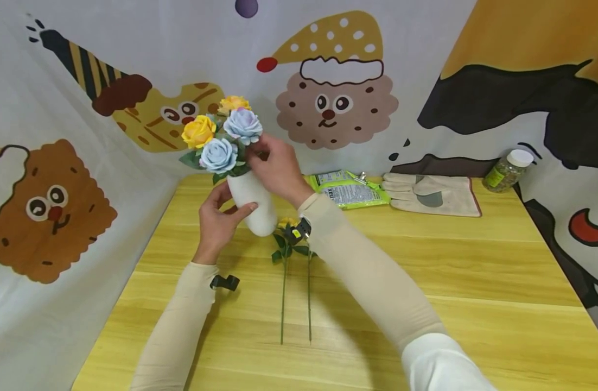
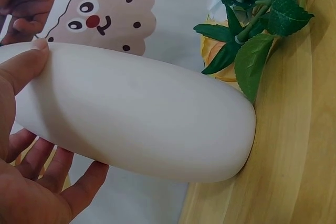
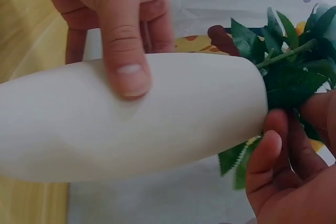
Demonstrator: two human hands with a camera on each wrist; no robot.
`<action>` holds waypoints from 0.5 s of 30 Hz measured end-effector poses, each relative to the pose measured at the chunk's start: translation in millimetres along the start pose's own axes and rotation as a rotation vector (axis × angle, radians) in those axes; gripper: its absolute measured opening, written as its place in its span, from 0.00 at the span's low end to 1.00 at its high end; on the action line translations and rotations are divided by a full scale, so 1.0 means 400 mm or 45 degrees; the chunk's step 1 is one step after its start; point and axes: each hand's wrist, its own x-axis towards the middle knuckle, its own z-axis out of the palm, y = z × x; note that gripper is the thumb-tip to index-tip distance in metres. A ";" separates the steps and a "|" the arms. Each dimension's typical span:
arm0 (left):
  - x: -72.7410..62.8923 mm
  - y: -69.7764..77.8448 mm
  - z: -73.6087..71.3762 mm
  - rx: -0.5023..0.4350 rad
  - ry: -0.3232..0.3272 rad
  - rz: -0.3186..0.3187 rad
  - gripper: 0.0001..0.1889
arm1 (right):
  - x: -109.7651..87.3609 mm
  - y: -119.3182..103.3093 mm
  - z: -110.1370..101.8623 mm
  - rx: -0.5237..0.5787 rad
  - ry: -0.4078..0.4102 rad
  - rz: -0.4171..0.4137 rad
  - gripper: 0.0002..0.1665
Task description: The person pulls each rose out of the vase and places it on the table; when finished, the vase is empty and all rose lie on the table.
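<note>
My left hand grips a white vase round its side, thumb in front and fingers behind. The vase leans, its mouth tilted up to the left; in the left wrist view its base is close over the table. Two yellow roses and two blue roses stand in its mouth above green leaves. At the rim, my right hand pinches among the leaves just under the right-hand blue rose; the fingers hide the stem there. Below the vase lie more roses, with two long green stems showing.
A bright green packet lies at the back of the wooden table, beside a pair of pale work gloves. A white-capped jar stands in the back right corner. Cartoon-printed cloth hangs behind.
</note>
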 end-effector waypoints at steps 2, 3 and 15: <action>0.001 0.001 0.001 0.002 -0.003 0.002 0.33 | 0.000 -0.006 -0.007 0.013 0.026 -0.024 0.12; 0.002 0.001 0.002 0.004 -0.004 0.003 0.33 | 0.000 -0.009 -0.011 0.024 0.040 -0.034 0.12; 0.000 -0.001 0.002 -0.019 0.006 0.025 0.32 | -0.005 -0.007 -0.052 0.471 0.230 -0.164 0.18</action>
